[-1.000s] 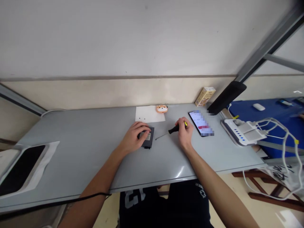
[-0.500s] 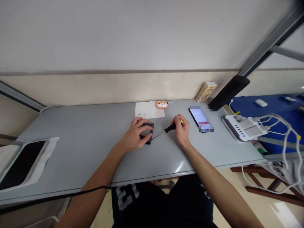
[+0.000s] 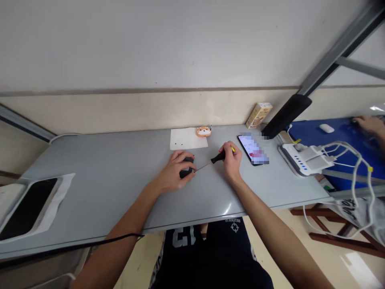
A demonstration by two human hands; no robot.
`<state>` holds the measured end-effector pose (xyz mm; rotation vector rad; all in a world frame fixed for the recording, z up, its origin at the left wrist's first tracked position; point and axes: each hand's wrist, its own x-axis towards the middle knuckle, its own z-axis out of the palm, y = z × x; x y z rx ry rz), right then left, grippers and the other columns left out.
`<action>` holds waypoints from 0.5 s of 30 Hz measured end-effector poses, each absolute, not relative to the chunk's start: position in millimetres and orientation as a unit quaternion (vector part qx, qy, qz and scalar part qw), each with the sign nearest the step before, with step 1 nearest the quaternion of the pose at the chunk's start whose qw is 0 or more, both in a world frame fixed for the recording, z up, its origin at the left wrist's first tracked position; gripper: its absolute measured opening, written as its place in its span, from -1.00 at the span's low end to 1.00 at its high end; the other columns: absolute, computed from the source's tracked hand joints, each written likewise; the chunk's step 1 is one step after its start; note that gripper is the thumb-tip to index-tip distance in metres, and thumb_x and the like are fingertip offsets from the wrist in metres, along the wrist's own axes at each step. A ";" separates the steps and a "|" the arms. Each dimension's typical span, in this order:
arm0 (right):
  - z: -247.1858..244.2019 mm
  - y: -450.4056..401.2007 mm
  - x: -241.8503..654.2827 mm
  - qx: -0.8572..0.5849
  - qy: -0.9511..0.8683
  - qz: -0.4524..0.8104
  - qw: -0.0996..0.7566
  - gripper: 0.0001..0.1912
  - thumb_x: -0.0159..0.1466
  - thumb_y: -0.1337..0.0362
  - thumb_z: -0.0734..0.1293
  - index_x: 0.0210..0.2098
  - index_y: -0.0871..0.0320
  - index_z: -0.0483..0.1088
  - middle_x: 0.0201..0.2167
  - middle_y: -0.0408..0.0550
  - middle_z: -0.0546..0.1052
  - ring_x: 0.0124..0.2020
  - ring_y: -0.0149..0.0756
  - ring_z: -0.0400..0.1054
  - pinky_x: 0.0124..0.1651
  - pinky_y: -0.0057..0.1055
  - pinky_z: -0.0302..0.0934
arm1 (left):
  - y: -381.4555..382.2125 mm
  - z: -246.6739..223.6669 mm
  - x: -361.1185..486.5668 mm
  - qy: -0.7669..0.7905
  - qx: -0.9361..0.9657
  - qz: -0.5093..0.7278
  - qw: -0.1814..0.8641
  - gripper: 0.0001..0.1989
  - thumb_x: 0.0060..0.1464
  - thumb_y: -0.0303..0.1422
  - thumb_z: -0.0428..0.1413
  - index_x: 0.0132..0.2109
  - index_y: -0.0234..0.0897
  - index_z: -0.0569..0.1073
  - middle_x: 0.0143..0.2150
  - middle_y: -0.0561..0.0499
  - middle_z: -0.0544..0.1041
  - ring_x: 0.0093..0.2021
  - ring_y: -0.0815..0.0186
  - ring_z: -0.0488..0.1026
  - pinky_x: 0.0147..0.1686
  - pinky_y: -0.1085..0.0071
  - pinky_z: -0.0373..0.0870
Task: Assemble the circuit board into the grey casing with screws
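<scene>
My left hand is closed over a small dark box-shaped device on the desk, with fingers along its far side and thumb near its right edge. Much of the device is hidden under the hand, so its kind does not show. In my right hand is a screwdriver with a black and yellow handle. Its thin shaft slants down to the left, and the tip reaches the device's right edge by my left fingertips. Behind the device lies a white paper with two small dark bits on it.
An orange animal-face case sits on the paper's corner. To the right are a lit phone, a small carton and a power strip with cables. A dark tablet-like slab lies left. Another person's hand rests on the blue surface.
The device has turned under my left hand, and the screwdriver tip has shifted up slightly along its right edge. My right hand rose a little. Another person's hand came into view at far right.
</scene>
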<state>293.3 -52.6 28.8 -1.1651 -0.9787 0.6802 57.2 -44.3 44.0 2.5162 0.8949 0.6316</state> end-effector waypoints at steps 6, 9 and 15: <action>29.8 -49.2 294.6 -0.527 -0.389 0.323 0.683 -0.62 0.33 0.04 0.26 -0.54 0.10 0.30 -0.58 -0.21 0.27 -0.56 -0.41 0.13 -0.51 -0.43 0.08 | -40.7 34.9 59.4 0.321 0.890 0.257 0.196 -0.89 0.27 -0.35 0.17 -0.22 -0.16 0.60 0.12 -0.06 0.50 0.20 0.09 0.26 0.27 -0.02 0.25; 29.5 -47.4 293.7 -0.527 -0.370 0.338 0.687 -0.63 0.30 0.02 0.27 -0.54 0.10 0.30 -0.58 -0.22 0.26 -0.57 -0.42 0.13 -0.52 -0.44 0.09 | -41.7 32.7 60.6 0.324 0.885 0.272 0.196 -0.87 0.28 -0.34 0.16 -0.24 -0.17 0.59 0.10 -0.05 0.51 0.18 0.11 0.28 0.27 0.00 0.25; 26.7 -42.7 292.6 -0.543 -0.293 0.367 0.696 -0.65 0.25 -0.01 0.28 -0.51 0.10 0.30 -0.54 -0.22 0.28 -0.53 -0.42 0.14 -0.56 -0.50 0.08 | -30.6 35.1 51.9 0.352 0.865 0.305 0.184 -0.88 0.26 -0.33 0.15 -0.24 -0.17 0.58 0.08 -0.07 0.53 0.15 0.11 0.33 0.23 0.00 0.30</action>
